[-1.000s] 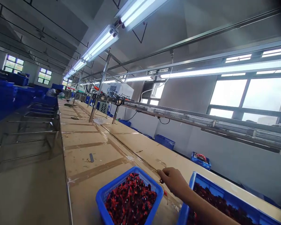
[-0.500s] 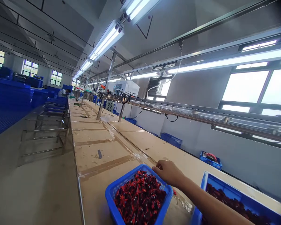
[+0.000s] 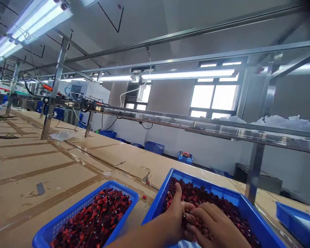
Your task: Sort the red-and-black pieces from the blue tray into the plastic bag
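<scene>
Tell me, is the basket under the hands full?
Full: dark red pieces heap inside the blue basket, around the left hand and right hand.

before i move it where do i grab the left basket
Grip the blue basket by its top rim, on two opposite sides, coming from above and outside: the rim stands proud of the mesh walls, and the dark red pieces heap inside it. Your hands are in the other basket.
</scene>
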`<state>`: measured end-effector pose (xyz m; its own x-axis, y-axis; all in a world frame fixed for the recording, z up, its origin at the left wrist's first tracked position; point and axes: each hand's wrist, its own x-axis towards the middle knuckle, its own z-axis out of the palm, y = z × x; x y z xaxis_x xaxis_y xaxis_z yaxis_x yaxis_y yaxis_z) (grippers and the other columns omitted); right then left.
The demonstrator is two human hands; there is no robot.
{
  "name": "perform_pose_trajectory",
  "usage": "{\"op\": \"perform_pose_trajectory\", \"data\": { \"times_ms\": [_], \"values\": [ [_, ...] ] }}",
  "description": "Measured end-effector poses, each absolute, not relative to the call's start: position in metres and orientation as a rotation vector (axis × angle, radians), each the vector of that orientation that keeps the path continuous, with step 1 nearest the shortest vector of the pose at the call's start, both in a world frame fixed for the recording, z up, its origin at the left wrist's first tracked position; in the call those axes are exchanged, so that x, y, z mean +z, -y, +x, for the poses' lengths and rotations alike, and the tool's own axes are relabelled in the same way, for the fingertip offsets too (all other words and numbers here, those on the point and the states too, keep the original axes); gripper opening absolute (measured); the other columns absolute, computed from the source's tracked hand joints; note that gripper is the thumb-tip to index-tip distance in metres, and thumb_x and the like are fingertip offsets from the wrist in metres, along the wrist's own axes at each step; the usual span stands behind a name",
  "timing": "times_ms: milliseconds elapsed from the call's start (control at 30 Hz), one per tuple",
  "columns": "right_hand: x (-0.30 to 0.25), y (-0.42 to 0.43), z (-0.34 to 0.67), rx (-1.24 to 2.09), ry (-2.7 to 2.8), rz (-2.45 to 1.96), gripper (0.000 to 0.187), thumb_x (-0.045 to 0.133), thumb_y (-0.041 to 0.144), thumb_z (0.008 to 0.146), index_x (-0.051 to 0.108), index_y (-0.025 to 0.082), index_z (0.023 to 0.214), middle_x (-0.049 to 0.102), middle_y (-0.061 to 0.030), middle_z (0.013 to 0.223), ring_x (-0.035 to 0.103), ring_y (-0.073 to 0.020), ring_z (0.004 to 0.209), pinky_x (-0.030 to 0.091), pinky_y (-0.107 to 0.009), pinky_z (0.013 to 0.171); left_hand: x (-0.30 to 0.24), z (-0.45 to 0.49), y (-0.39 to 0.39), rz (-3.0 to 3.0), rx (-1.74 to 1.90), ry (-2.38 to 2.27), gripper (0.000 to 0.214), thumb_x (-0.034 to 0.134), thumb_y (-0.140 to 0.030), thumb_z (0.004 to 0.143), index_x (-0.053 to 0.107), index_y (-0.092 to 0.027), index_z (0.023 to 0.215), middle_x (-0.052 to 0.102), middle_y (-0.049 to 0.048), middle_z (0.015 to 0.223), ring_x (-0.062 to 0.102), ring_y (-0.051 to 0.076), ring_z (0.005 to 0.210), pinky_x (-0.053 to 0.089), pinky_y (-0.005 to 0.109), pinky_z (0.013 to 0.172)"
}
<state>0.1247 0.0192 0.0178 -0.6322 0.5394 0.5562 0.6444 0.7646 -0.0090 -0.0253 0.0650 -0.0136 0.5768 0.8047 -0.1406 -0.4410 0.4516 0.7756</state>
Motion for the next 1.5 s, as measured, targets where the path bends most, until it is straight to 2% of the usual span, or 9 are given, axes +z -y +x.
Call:
{"op": "perform_pose_trajectory", "data": {
  "times_ms": [167, 367, 500, 600, 700, 800, 1033, 1233, 1500],
  "values": [
    [-0.003, -0.026, 0.127, -0.1, 2.409, -1.022, 0.029, 0.076, 0.027, 0.073, 0.065, 0.027, 0.099, 0.064, -0.0038, 0.094, 0.058, -0.0244, 0.086, 0.046, -0.036, 0.077, -0.007, -0.023, -0.054, 0.698, 0.889, -0.673, 0.079, 0.02, -0.092, 0.07, 0.049, -0.019, 0.08, 0.048, -0.0006, 0.058, 0.044, 0.015, 0.047, 0.029, 0.023, 0.044],
    [0.001, -0.025, 0.123, 0.062, 2.299, -1.028, 0.02, 0.065, 0.019, 0.078, 0.066, 0.025, 0.097, 0.061, -0.0029, 0.093, 0.058, -0.0208, 0.089, 0.044, -0.031, 0.078, 0.001, -0.022, -0.048, 0.763, 0.86, -0.731, 0.069, 0.028, -0.086, 0.076, 0.048, -0.02, 0.079, 0.047, -0.0015, 0.06, 0.042, 0.013, 0.046, 0.024, 0.023, 0.044],
    [0.008, -0.03, 0.131, 0.174, 2.198, -1.027, 0.014, 0.055, 0.021, 0.085, 0.067, 0.023, 0.091, 0.065, -0.004, 0.087, 0.061, -0.0198, 0.081, 0.045, -0.029, 0.072, -0.002, -0.018, -0.043, 0.794, 0.765, -0.772, 0.039, 0.034, -0.051, 0.09, 0.051, -0.018, 0.078, 0.044, -0.0012, 0.057, 0.041, 0.013, 0.045, 0.026, 0.022, 0.044],
    [0.013, -0.037, 0.141, 0.202, 2.063, -1.032, 0.022, 0.054, 0.021, 0.085, 0.068, 0.022, 0.101, 0.07, -0.0057, 0.093, 0.064, -0.0219, 0.084, 0.047, -0.032, 0.075, -0.008, -0.017, -0.042, 0.759, 0.798, -0.823, 0.014, 0.043, -0.017, 0.077, 0.054, -0.014, 0.085, 0.046, -0.0002, 0.061, 0.047, 0.012, 0.048, 0.036, 0.023, 0.049],
    [0.019, -0.044, 0.15, 0.156, 1.983, -1.006, 0.024, 0.054, 0.02, 0.084, 0.069, 0.022, 0.103, 0.071, -0.0062, 0.096, 0.065, -0.0227, 0.086, 0.048, -0.033, 0.077, -0.01, -0.021, -0.042, 0.769, 0.848, -0.841, 0.041, 0.045, -0.002, 0.063, 0.053, -0.01, 0.102, 0.051, 0.001, 0.065, 0.054, 0.013, 0.053, 0.046, 0.026, 0.059],
    [0.024, -0.046, 0.155, 0.113, 1.972, -0.981, 0.018, 0.056, 0.019, 0.084, 0.069, 0.021, 0.096, 0.069, -0.0044, 0.085, 0.062, -0.0196, 0.073, 0.047, -0.03, 0.067, -0.004, -0.028, -0.042, 0.791, 0.88, -0.794, 0.05, 0.047, 0.005, 0.064, 0.05, -0.007, 0.113, 0.059, 0.0062, 0.075, 0.065, 0.017, 0.068, 0.051, 0.033, 0.077],
    [0.028, -0.041, 0.157, 0.105, 2.071, -0.905, 0.013, 0.064, 0.023, 0.085, 0.07, 0.022, 0.096, 0.065, -0.0032, 0.08, 0.06, -0.017, 0.07, 0.046, -0.027, 0.063, 0.014, -0.042, -0.039, 0.917, 0.976, -0.648, 0.034, 0.059, -0.021, 0.089, 0.052, -0.005, 0.118, 0.065, 0.0198, 0.109, 0.068, 0.023, 0.093, 0.048, 0.037, 0.095],
    [0.024, -0.042, 0.154, 0.061, 2.13, -0.886, 0.017, 0.062, 0.024, 0.088, 0.071, 0.023, 0.103, 0.064, -0.0043, 0.085, 0.062, -0.0172, 0.077, 0.047, -0.027, 0.068, 0.01, -0.042, -0.041, 1.081, 0.956, -0.567, 0.042, 0.058, -0.038, 0.091, 0.052, -0.013, 0.125, 0.064, 0.0153, 0.115, 0.066, 0.023, 0.098, 0.048, 0.036, 0.088],
    [0.018, -0.04, 0.151, 0.028, 2.153, -0.859, 0.027, 0.066, 0.011, 0.081, 0.07, 0.023, 0.105, 0.064, -0.0035, 0.087, 0.062, -0.0171, 0.079, 0.047, -0.027, 0.071, 0.009, -0.036, -0.037, 1.276, 0.977, -0.601, 0.06, 0.061, -0.055, 0.086, 0.054, -0.012, 0.127, 0.065, 0.0148, 0.109, 0.064, 0.02, 0.092, 0.045, 0.029, 0.076]
  ]
}}
